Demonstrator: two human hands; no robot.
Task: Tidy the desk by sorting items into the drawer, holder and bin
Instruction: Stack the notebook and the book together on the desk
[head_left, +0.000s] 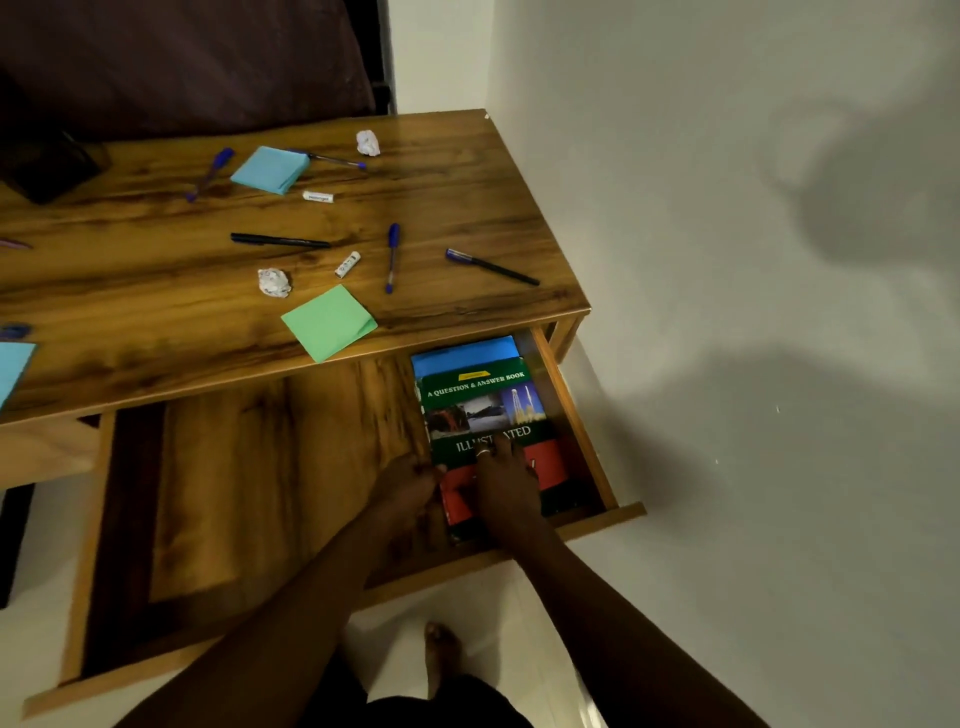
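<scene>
**Wooden drawer (574, 415) pulled out, green book (483, 400) inside**

The green book is seen lying at the drawer's right end, on a blue book (467, 351) of which only the far strip is shown. The right hand (506, 488) is laid flat on the cover, fingers straight, and part of the title is hidden beneath it. The left hand (408, 486) is held against the book's left edge. Whether that edge is pinched cannot be told.
</scene>
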